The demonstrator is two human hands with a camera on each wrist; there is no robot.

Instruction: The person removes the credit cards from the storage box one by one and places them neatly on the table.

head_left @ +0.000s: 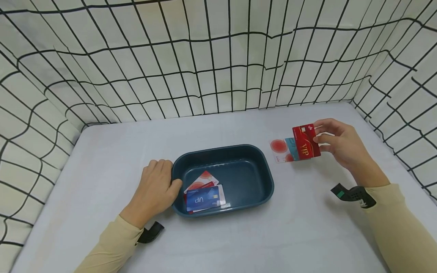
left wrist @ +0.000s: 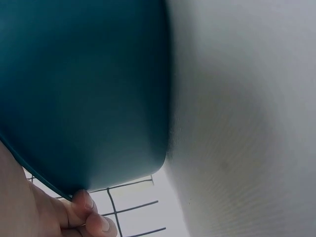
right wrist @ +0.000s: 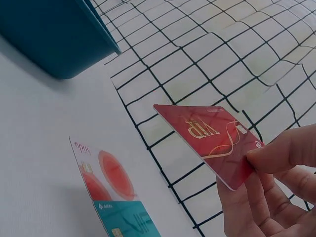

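Observation:
My right hand (head_left: pixel 339 142) pinches a red VIP card (head_left: pixel 306 141) by its edge, thumb on its printed face in the right wrist view. Under and beside it in the head view lie a white card with red circles (head_left: pixel 279 148) and a teal card (head_left: pixel 291 147), both on the table in the right wrist view. My left hand (head_left: pixel 155 187) grips the left rim of a dark blue tray (head_left: pixel 246 178), thumb over the inside edge. Inside the tray, at its left end, a blue VIP card (head_left: pixel 202 198) tops a small pile with a red-and-white card (head_left: pixel 206 177).
A white cloth (head_left: pixel 218 242) covers the table. Black wire grid panels (head_left: pixel 218 60) stand along the back and both sides, the right one (head_left: pixel 403 113) near my right hand. Dark straps are worn at both wrists.

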